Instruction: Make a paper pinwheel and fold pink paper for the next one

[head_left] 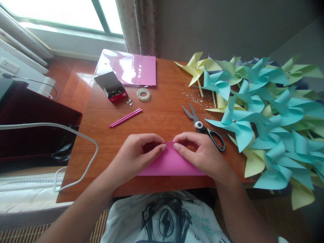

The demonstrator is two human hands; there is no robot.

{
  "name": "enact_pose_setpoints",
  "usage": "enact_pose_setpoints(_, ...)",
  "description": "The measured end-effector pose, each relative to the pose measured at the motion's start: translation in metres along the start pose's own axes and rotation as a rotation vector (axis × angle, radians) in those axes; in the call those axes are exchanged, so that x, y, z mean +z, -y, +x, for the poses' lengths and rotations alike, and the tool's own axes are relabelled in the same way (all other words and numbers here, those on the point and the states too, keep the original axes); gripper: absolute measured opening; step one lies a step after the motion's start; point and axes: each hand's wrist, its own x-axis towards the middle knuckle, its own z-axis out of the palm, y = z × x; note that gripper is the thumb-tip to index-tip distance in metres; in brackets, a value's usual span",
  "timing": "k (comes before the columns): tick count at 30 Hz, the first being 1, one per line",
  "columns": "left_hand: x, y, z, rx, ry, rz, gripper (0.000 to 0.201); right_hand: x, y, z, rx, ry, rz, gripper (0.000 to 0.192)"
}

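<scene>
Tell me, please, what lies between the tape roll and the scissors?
Only bare wooden table separates the tape roll and scissors, seen in the head view.

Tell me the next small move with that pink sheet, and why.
Probably press the fold flat. The pink paper already lies as a triangle, its tip pinched between the left hand and right hand, so running the fingertips from the tip along the folded edge would likely set the crease.

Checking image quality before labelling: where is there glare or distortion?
Head view: window blown out at top left; its glare whitens the pink sheets; edges bend from the wide lens; corners darken; both hands and the pink paper are sharp.
</scene>
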Motion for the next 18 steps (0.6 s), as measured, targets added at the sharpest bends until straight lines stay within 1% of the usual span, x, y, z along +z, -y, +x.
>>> enact_pose_setpoints(18, -0.0007, 0.0006, -0.0009, 0.032, -0.006, 0.063, 0.014, 0.0007, -0.001, 0.0007, -0.009, 0.006, -0.01, 0.008)
